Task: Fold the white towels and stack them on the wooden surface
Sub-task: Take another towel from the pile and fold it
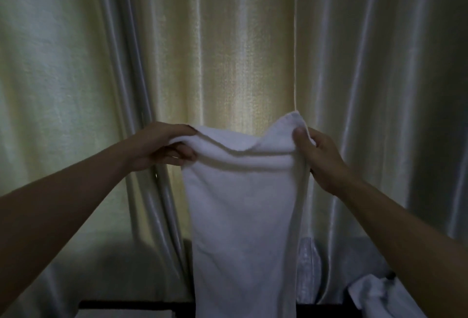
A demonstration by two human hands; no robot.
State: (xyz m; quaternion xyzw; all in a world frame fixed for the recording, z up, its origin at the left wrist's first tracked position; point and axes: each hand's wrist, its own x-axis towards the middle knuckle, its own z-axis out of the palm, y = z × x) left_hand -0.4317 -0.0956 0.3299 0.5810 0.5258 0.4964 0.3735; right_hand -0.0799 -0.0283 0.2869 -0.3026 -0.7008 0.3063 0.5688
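The left hand [162,147] and right hand [319,155] are each pinching, grip closed, a top corner of the white towel [240,216] hanging before the curtain [228,39] (soft, limp, light; corners are holding best).

Dim room here, pale satin curtains [228,52] hanging in long folds across the back, light glowing through the middle panel.

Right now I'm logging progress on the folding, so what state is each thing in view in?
Held towel: doubled over, hanging lengthwise, top edge pinched at both ends.
Left hand: shut on the held towel's left top corner.
Right hand: shut on the right top corner.
Loose towel: crumpled, unfolded, lower right.
Curtain: drawn closed.
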